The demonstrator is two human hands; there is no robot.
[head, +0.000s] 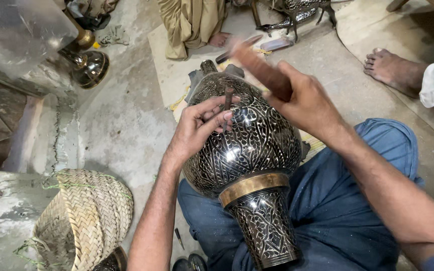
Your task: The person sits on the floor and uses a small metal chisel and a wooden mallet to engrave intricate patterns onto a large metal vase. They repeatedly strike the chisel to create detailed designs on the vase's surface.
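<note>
A large black metal vase (pixel 249 150) with fine silver engraved scrollwork lies tilted across the lap, brass-banded foot toward 6 o'clock, neck toward 12; a thin dark chisel (pixel 227 103) stands upright on its upper belly; a blurred wooden mallet (pixel 259 68) angles toward 10 o'clock above.

A worn grey concrete floor (pixel 121 125), cracked and stained, spreads left of the hands. A pale mat (pixel 169 75) lies beyond them. A woven straw basket (pixel 84 221) sits low on the left, beside a rough stone ledge (pixel 1 211). Light is soft and even.
</note>
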